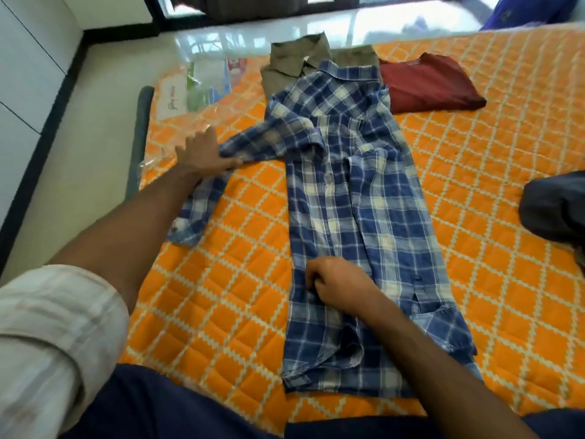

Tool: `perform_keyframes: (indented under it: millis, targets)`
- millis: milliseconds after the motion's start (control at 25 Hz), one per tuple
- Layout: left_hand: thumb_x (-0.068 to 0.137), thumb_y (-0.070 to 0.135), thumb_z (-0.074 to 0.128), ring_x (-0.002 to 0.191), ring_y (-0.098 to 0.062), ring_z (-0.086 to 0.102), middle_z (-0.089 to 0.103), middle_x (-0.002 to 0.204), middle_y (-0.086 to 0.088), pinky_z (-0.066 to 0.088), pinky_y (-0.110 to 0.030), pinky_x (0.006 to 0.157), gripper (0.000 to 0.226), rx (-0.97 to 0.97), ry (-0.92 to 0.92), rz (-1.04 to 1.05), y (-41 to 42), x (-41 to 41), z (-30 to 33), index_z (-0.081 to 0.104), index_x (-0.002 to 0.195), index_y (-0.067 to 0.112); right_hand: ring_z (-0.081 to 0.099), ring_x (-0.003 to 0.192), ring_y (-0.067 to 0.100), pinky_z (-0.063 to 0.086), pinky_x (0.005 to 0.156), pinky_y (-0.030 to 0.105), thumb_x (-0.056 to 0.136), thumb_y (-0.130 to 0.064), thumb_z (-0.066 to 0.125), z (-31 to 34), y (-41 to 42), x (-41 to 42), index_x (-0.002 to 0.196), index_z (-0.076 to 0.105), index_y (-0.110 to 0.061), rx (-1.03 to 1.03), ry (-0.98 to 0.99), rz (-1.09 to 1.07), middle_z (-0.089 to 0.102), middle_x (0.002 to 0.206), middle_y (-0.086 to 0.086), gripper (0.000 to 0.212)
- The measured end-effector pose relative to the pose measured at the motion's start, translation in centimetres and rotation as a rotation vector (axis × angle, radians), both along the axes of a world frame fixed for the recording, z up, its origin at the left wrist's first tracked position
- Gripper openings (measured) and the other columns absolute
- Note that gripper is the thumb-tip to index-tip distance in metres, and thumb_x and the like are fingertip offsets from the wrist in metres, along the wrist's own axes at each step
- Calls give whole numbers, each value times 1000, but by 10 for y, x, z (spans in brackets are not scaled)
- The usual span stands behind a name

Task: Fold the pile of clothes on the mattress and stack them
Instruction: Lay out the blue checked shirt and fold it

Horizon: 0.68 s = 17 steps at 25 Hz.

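A blue and white plaid shirt (364, 217) lies lengthwise on the orange quilted mattress (474, 185), its collar at the far end. One long sleeve stretches out to the left. My left hand (202, 152) grips that sleeve near its bend. My right hand (335, 285) rests with curled fingers on the shirt's lower left edge and pinches the fabric there. Behind the collar lies a folded olive shirt (291, 61). A folded dark red garment (433, 83) sits to its right.
A dark grey garment (554, 210) lies bunched at the mattress's right edge. Clear plastic packaging (196, 87) covers the far left corner. White glossy floor and a cupboard front lie to the left. My dark trousers fill the bottom of the view.
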State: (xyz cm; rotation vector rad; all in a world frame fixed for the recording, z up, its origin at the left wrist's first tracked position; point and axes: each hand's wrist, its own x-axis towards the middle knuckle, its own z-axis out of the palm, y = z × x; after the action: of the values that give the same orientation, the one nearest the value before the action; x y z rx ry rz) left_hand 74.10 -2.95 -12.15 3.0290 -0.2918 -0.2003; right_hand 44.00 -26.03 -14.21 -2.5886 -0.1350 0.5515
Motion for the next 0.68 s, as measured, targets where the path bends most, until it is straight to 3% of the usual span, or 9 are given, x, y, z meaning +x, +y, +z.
perform_keyframes:
  millis: [40, 160, 280, 360, 480, 560, 640, 680]
  targets:
    - [78, 68, 72, 125, -44, 49, 46, 142, -26, 42, -54, 102, 99, -17, 87, 40, 14, 4, -8, 36, 143, 2, 64, 86, 16, 55, 73, 36, 91, -7, 48, 0, 0, 1, 96, 69, -20, 35, 35, -47, 69, 102, -2, 25]
    - [87, 48, 74, 83, -31, 59, 65, 108, -22, 45, -37, 69, 52, -225, 265, 36, 24, -5, -6, 59, 107, 3, 67, 83, 14, 57, 72, 32, 94, -5, 51, 6, -2, 8, 98, 69, -20, 299, 156, -254, 71, 96, -2, 24]
    - [86, 41, 77, 66, -20, 56, 61, 75, -4, 42, -29, 59, 32, -563, 444, 18, -2, -36, 28, 61, 83, 13, 67, 86, 10, 52, 71, 23, 100, -11, 57, 22, 3, 11, 107, 66, -20, 703, 203, -459, 72, 97, -2, 14]
    - [88, 27, 77, 62, -16, 59, 61, 68, -1, 46, -24, 55, 24, -872, 470, 45, -31, -72, 58, 61, 83, 11, 67, 101, 10, 53, 86, 26, 103, -30, 57, 36, 15, 11, 116, 64, -21, 927, 198, -565, 73, 108, -4, 18]
    - [94, 13, 68, 56, -14, 63, 66, 65, -2, 50, -23, 49, 12, -1254, 606, 145, -76, -139, 87, 59, 89, 7, 62, 125, 21, 47, 105, 36, 102, -59, 39, 58, 26, 2, 140, 55, -20, 1266, 232, -682, 66, 134, 2, 57]
    - [95, 20, 67, 62, -24, 64, 65, 73, -11, 53, -29, 59, 17, -1365, 719, 143, -96, -174, 90, 60, 95, 5, 59, 130, 25, 45, 109, 43, 102, -60, 35, 69, 21, -16, 146, 51, -19, 1466, 218, -724, 62, 141, 7, 62]
    - [97, 34, 63, 75, -29, 63, 65, 84, -16, 53, -34, 70, 30, -1388, 776, 119, -107, -193, 83, 62, 104, 4, 61, 127, 30, 48, 106, 47, 103, -49, 45, 80, 11, -40, 138, 59, -14, 1443, 198, -750, 65, 136, 11, 51]
    - [100, 38, 58, 74, -27, 65, 66, 83, -13, 54, -32, 68, 33, -1392, 787, 149, -108, -203, 81, 63, 105, 6, 64, 121, 33, 51, 102, 48, 99, -41, 55, 83, 4, -52, 130, 65, -9, 1391, 189, -768, 68, 130, 15, 45]
